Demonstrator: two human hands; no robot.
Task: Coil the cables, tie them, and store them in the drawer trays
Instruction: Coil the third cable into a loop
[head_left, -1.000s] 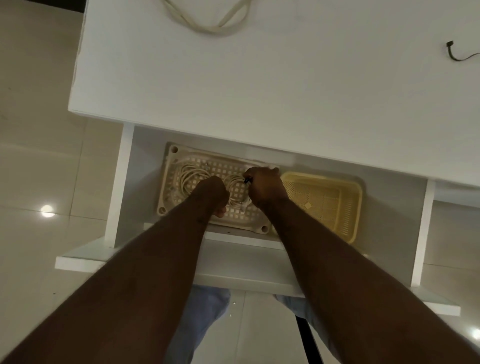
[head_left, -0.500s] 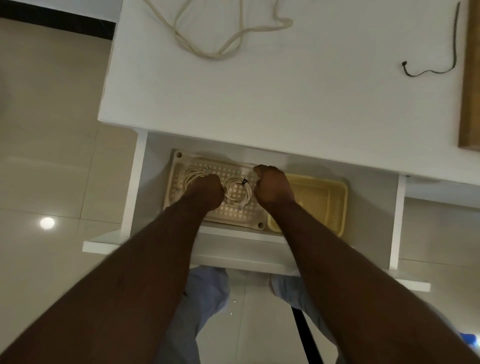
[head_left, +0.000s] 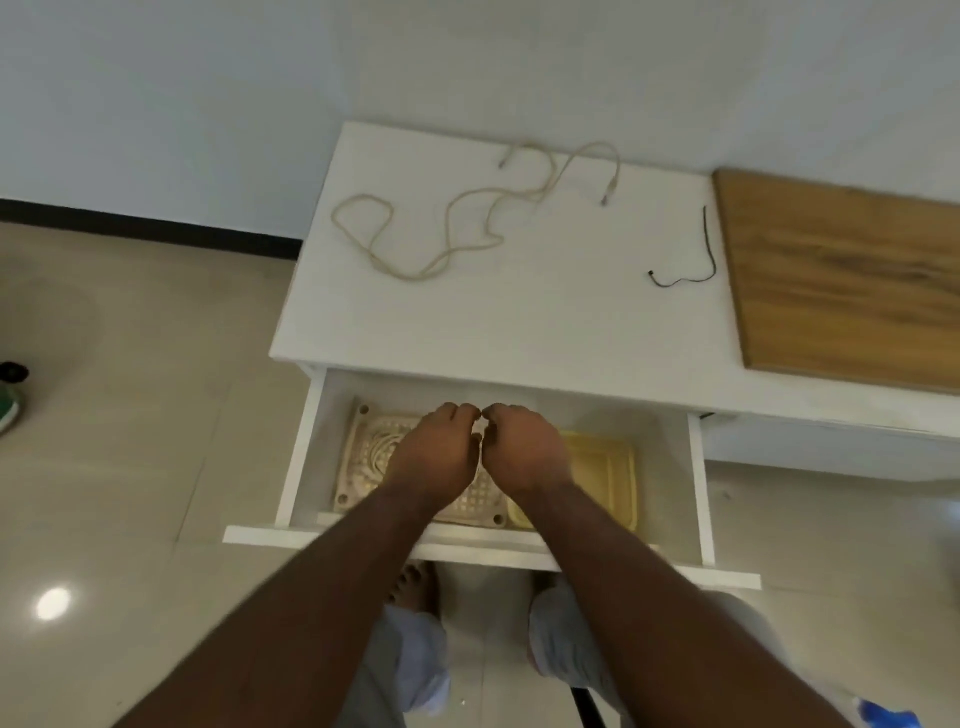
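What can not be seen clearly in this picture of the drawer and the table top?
- Head view: the left hand and right hand cover the middle of the white tray, so whether they hold anything cannot be told.
- Coiled cable: mostly hidden by the left hand.
- Yellow tray: its contents are blurred.
- Beige cable plugs: too small to identify.

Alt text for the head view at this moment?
Both hands, left hand and right hand, hover side by side with curled fingers over a white tray holding coiled cable in an open drawer. A beige cable and black tie lie loose on the white tabletop.
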